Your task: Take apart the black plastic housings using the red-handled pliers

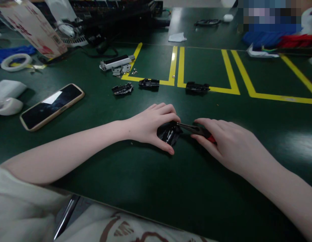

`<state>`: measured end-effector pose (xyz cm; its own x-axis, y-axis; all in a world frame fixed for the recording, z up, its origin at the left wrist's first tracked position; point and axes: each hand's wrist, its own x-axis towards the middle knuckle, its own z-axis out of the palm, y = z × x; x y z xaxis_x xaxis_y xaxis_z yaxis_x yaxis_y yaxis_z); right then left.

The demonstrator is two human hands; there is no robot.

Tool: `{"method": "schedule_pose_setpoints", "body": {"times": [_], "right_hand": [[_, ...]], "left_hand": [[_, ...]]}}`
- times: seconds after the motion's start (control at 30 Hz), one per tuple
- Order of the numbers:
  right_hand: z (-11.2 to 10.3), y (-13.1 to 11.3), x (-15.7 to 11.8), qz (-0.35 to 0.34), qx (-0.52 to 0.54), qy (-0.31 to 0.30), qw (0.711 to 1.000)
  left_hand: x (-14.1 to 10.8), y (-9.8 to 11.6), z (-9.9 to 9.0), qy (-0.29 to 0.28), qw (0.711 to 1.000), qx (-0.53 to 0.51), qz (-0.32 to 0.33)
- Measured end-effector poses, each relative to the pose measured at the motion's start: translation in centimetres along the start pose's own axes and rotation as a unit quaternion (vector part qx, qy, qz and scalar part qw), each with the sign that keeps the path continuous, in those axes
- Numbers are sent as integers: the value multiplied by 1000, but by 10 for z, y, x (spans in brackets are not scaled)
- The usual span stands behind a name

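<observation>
1. Black part (170,135): probably light, stiff, plastic-like; shiny face looking slippery, ragged edges looking easy to snap.
2. Best hold, judging by shape: pinching across the solid body, thumb opposite fingers, avoiding the thin jagged side.
3. Left grip (152,123) is clamping on the black part: thumb at near edge, fingers curling over far edge. Part is sitting in the thumb-finger gap, just above or on the surface (145,174); can't tell which.
4. Right grip (228,143) is wrapping around the pliers (196,130), likely rigid and heavier than the part; red handles are suiting the palm.
5. Black part is lying left of right grip, at the pliers' nose; can't tell if the tips are biting.
6. Beyond left grip, a similar black piece (149,84) is lying loose.
</observation>
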<state>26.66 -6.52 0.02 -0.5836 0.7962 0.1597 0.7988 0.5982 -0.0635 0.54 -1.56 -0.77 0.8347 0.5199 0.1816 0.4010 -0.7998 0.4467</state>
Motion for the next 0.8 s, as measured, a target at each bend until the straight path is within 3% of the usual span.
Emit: {"method": "schedule_pose_setpoints", "body": {"times": [0.8], "right_hand": [[-4,-3,1,22,12,-17,1000]], "left_hand": [[1,-1,-2,-8,1000,-14,-3]]}}
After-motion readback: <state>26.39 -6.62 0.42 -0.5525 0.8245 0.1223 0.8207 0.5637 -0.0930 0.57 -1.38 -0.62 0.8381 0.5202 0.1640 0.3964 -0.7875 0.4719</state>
